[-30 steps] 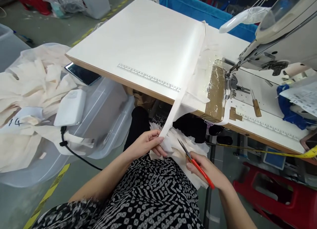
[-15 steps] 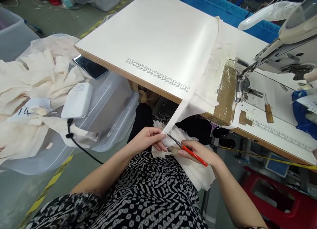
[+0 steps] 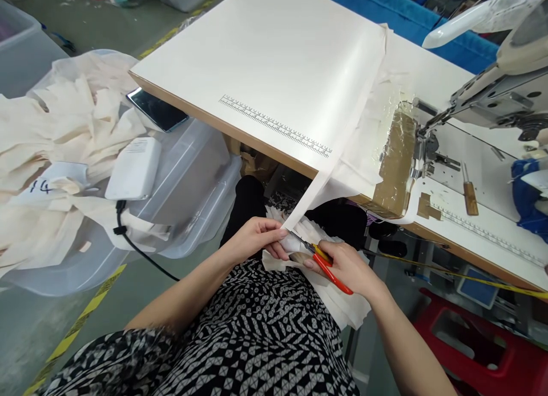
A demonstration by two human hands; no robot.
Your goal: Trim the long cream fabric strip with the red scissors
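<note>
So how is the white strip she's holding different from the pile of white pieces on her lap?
The strip is one long piece running from the table to the left hand; the pile is many short pieces. The strip is pulled straight; the pile lies rumpled. Both are white fabric.

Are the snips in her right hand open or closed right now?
Closed, as far as shows: the snips in the right hand show one thin point at the strip.

- A garment sewing workshop.
- Industrial sewing machine point(image 3: 492, 93) on a worktable point(image 3: 278, 59) with printed rulers.
- Bins point(image 3: 188, 173) heaped with cut fabric point(image 3: 55, 133).
- Concrete floor with yellow tape point(image 3: 77, 327).
</note>
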